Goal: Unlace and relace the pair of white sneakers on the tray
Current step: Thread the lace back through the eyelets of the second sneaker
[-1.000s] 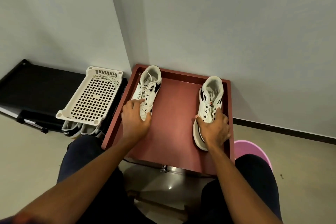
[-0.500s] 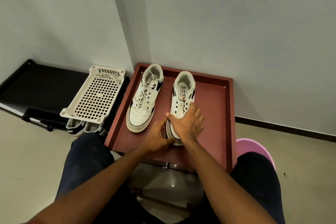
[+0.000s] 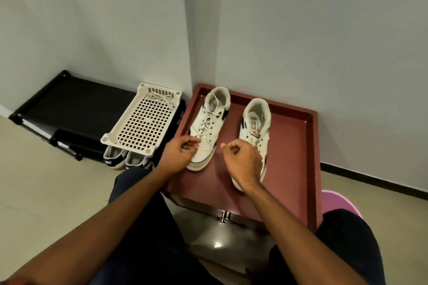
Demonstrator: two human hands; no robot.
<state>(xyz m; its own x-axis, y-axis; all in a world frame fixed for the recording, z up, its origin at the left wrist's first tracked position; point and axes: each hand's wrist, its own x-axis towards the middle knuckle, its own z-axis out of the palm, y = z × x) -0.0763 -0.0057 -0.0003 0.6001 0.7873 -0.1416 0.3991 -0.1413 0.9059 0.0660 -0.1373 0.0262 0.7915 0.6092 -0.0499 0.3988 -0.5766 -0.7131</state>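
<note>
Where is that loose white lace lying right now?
In the head view the loose lace lies at the far end of the white basket, just left of the red tray, near the wall corner.

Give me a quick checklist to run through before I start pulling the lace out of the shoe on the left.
1. Both shoes on the tray: ok. The left sneaker and right sneaker stand side by side, apart.
2. Left sneaker laced: ok, with loose ends at the top.
3. Right sneaker laced: not ok, its eyelets look bare.
4. Left hand gripping the lace: cannot tell. Its curled fingers are at the lowest lacing.
5. Right hand free: ok. It is curled, with nothing seen in it.
6. Spare lace: ok, it lies in the white basket.
</note>
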